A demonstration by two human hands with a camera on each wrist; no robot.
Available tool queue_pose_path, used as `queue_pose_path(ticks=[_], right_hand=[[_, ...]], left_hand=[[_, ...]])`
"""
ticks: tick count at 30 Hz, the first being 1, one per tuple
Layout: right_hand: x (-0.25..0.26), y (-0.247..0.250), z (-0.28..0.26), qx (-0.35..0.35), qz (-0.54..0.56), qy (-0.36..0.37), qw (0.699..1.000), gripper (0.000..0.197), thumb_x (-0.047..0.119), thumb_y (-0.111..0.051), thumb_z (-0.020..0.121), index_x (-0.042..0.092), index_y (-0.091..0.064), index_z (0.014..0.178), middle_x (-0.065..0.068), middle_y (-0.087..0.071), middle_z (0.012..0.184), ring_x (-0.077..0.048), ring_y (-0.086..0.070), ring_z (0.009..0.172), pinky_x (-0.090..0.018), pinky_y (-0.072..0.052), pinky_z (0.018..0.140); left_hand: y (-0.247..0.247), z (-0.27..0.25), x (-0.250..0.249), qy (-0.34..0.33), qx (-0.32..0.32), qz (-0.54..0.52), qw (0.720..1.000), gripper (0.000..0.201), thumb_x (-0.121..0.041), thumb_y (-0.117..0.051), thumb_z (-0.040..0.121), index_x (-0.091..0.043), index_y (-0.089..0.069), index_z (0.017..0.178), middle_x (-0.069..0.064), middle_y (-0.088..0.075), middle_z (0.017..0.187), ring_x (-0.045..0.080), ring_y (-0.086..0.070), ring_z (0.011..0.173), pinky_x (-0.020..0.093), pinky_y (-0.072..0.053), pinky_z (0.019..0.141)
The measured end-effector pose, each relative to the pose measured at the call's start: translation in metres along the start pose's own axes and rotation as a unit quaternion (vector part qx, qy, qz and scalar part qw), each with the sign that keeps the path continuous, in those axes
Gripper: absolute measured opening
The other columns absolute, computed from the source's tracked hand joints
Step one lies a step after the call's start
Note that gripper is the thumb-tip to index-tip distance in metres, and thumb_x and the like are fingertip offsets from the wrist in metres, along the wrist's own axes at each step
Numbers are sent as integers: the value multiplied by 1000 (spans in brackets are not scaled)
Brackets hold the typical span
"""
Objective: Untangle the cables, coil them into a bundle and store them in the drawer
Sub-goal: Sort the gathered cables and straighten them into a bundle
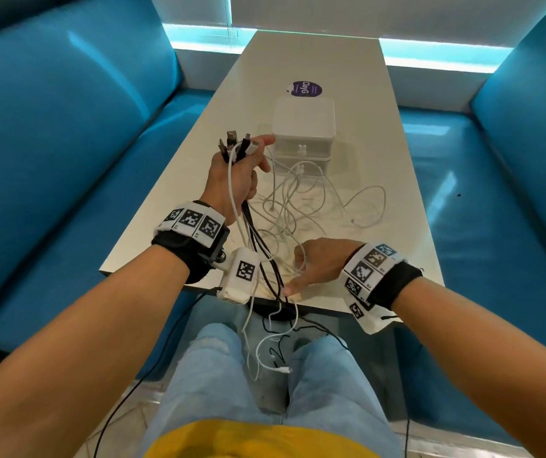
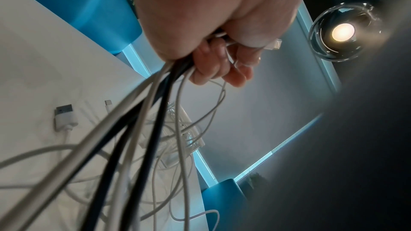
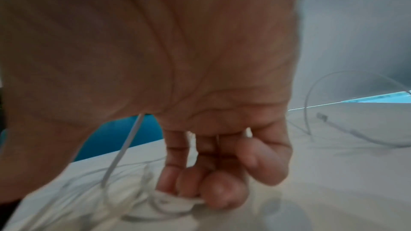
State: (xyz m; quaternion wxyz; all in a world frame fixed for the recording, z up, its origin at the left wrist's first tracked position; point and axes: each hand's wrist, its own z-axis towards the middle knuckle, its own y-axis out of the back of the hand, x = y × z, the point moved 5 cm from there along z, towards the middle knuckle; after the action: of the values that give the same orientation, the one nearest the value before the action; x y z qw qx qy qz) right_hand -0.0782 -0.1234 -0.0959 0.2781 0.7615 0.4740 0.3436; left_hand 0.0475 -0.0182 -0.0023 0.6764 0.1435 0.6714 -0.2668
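Note:
My left hand [image 1: 247, 165] is raised over the white table [image 1: 314, 57] and grips a bunch of black and white cables [image 1: 255, 239] just below their plugs [image 1: 237, 142], which stick up past the thumb. The left wrist view shows the fingers [image 2: 213, 69] curled round those strands [image 2: 144, 129]. My right hand [image 1: 303, 267] is low at the table's near edge, and its curled fingers [image 3: 213, 187] pinch a white cable [image 3: 175, 201]. A loose tangle of white cables [image 1: 314, 200] lies in front of a white two-drawer box [image 1: 303, 127] whose drawers are closed.
Cable ends [image 1: 275, 345] hang over the near edge onto my lap. A purple sticker [image 1: 305, 89] lies behind the box. A white USB plug [image 2: 64, 117] lies flat on the table. Blue sofas [image 1: 67, 143] flank both long sides.

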Motion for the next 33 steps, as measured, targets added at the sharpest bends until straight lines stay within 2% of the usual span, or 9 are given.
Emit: queue_pose_path(ticks=[2, 6, 11, 17, 20, 24, 26, 29, 33], right_hand=[[5, -3, 0, -18, -23, -8, 1000, 78, 76, -67, 63, 18, -55, 114, 1, -60, 110, -19, -55, 98, -36, -47, 87], [8, -5, 3, -74, -62, -20, 995, 62, 66, -74, 58, 26, -53, 100, 3, -61, 99, -20, -58, 91, -35, -51, 81], [-15, 23, 15, -120, -44, -40, 991, 25, 36, -69, 81, 17, -61, 93, -8, -67, 102, -27, -63, 91, -35, -54, 81], [-82, 105, 2, -333, 18, -178, 926, 26, 27, -59, 86, 6, -62, 101, -15, -64, 103, -36, -63, 93, -35, -48, 73], [-98, 119, -3, -377, 112, -193, 899, 24, 25, -66, 83, 7, -64, 99, -17, -66, 101, -35, -65, 86, -34, -52, 73], [-97, 100, 7, -307, 225, -141, 914, 48, 16, -71, 82, 18, -54, 126, -13, -63, 114, -28, -70, 85, -34, -57, 76], [-91, 105, 1, -344, 212, -130, 905, 45, 18, -65, 85, 22, -53, 129, -11, -57, 125, -25, -63, 95, -29, -49, 78], [-62, 118, -11, -373, 235, -51, 896, 33, 21, -62, 86, 23, -60, 119, -4, -62, 103, -14, -58, 74, -27, -43, 68], [0, 122, -27, -268, 263, 146, 915, 43, 18, -66, 86, 24, -56, 127, -3, -65, 81, -10, -55, 59, -24, -48, 57]], left_hand=[[1, 0, 1, 4, -4, -1, 1000, 20, -26, -49, 100, -21, -66, 109, -5, -52, 66, 5, -24, 41, 18, -20, 39], [4, -1, 1, 10, -3, -8, 1000, 20, -26, -49, 100, -20, -66, 109, -5, -52, 67, 5, -24, 41, 18, -20, 39], [11, -3, -3, 7, 12, -8, 1000, 21, -27, -48, 100, -20, -66, 110, -4, -52, 69, 4, -25, 41, 18, -19, 39], [12, -6, -2, 21, 14, -28, 999, 21, -26, -49, 99, -19, -67, 108, -3, -53, 68, 3, -25, 40, 18, -16, 41], [7, -4, -2, 23, 24, -32, 999, 22, -27, -48, 99, -20, -66, 109, -4, -53, 68, 2, -25, 40, 17, -18, 39], [-3, -3, 0, 20, 46, -19, 999, 23, -26, -48, 99, -19, -65, 112, -3, -53, 71, 3, -27, 41, 16, -20, 38], [-8, -4, -1, 15, 58, -10, 998, 22, -26, -48, 99, -19, -65, 112, -3, -52, 71, 3, -27, 41, 17, -21, 38], [-14, -6, -1, 11, 72, -3, 997, 22, -25, -48, 100, -20, -65, 112, -3, -51, 71, 4, -27, 42, 17, -21, 38], [-22, -7, -1, 17, 82, -11, 996, 20, -23, -49, 99, -23, -67, 107, -3, -51, 69, 4, -27, 42, 17, -20, 39]])
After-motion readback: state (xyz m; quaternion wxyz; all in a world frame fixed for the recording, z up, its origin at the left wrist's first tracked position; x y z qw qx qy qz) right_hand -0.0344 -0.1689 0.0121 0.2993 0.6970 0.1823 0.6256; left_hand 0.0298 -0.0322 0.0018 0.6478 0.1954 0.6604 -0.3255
